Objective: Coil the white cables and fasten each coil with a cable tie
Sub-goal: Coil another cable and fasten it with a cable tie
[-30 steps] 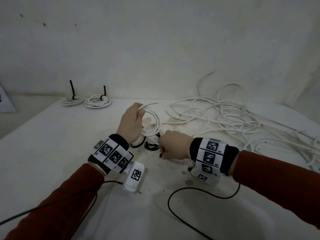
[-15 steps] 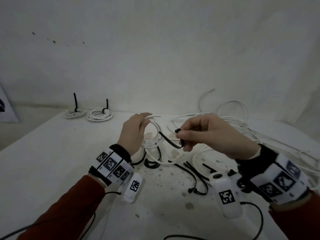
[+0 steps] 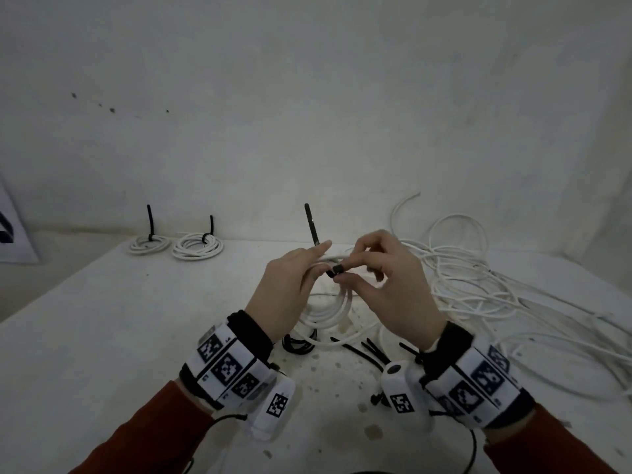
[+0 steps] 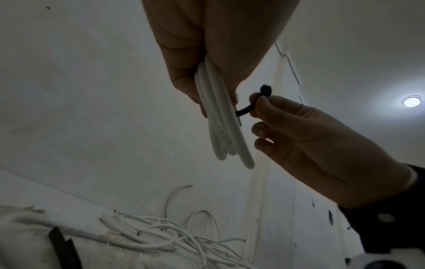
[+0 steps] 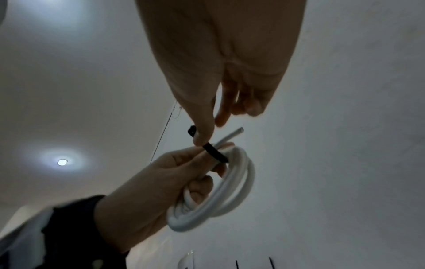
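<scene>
My left hand (image 3: pixel 301 275) grips a small white cable coil (image 3: pixel 330 311) held up above the table; the fingers curl round its strands (image 4: pixel 218 116). A black cable tie (image 3: pixel 337 269) crosses the coil at the grip. Its tail (image 3: pixel 312 227) sticks straight up behind my left fingers. My right hand (image 3: pixel 352 270) pinches the tie near its head between thumb and forefinger (image 4: pixel 255 102), close against the coil (image 5: pixel 220 196). The band lies over the strands in the right wrist view (image 5: pixel 215 152).
Two tied coils (image 3: pixel 149 243) (image 3: pixel 197 247) lie at the back left of the white table (image 3: pixel 102 336). A big tangle of loose white cable (image 3: pixel 478 285) covers the right side. Several spare black ties (image 3: pixel 369 350) lie under my hands. A wall rises behind.
My right hand picked a black tie off the table and brought it up to the coil. Both hands rose and closed together, and the tie now crosses the coil.
</scene>
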The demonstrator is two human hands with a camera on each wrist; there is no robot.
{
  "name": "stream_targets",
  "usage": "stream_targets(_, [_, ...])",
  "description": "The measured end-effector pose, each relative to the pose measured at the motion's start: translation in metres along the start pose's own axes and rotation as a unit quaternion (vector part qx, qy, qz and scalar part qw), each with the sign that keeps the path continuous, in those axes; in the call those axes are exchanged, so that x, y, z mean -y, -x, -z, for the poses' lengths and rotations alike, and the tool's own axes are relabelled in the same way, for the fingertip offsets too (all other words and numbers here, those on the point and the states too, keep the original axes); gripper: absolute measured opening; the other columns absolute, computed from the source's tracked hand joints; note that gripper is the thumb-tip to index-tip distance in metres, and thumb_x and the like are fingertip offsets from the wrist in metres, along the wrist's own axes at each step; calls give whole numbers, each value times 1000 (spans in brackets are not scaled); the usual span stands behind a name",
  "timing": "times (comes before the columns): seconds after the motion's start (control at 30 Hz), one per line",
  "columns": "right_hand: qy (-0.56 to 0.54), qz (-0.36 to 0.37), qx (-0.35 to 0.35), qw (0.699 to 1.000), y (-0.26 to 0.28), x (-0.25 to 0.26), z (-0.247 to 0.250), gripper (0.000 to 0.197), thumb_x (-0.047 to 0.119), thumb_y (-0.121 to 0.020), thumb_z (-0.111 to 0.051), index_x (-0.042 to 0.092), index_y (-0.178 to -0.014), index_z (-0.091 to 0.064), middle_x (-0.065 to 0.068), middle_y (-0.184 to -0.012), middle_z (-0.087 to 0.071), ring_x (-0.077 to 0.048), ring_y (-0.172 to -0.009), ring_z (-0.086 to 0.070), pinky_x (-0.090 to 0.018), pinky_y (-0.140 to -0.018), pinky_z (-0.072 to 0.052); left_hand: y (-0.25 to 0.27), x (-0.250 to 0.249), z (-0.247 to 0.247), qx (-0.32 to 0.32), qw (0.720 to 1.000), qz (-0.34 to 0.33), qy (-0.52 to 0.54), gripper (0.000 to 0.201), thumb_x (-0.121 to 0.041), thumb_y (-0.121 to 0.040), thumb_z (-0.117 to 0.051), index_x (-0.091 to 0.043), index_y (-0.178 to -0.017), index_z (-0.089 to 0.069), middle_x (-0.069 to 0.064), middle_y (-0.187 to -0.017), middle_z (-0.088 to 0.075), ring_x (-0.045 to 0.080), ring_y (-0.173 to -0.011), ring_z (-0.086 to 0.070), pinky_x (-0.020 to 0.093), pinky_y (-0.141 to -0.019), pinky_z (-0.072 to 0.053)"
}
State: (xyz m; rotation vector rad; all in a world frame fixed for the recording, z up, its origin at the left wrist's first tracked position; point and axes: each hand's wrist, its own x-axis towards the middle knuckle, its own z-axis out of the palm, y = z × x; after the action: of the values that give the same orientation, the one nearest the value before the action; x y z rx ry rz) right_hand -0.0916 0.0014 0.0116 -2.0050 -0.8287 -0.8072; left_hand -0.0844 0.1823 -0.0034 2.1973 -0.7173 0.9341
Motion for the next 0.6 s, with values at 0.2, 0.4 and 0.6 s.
stream_targets(0.2, [-150,-53,-37,987,1,0,-9,9,16,-83,-68,22,-90,-66,5,-109,-65,-14,-100,-64,-29,-86,-52,1,-13,3,-15,999,10,34,31,-21,-93,-56,-9,-121,-63,4,-95,-70,-13,-77,-54,-6,-72,-33])
stream_targets(0.4, [-241,-175,-38,954,-12,4,-7,12,2,-85,-67,8,-96,-65,-8,-101,-67,-14,-75,-64,-22,-69,-51,-3,-18,7,14,987,86,133,39,-37,-86,-55,-17,-118,-66,-26,-72,-60,-12,-57,-56,11,-60,-49])
stream_targets(0.6, [-255,-257,-23,932,-31,7,-5,3,14,-85,-71,14,-86,-68,-4,-87,-67,-19,-63,-56,-33,-65,-50,-14,-20,4,25,967,127,221,15,-36,-83,-59,-31,-94,-68,-21,-70,-67,0,-54,-55,12,-52,-42])
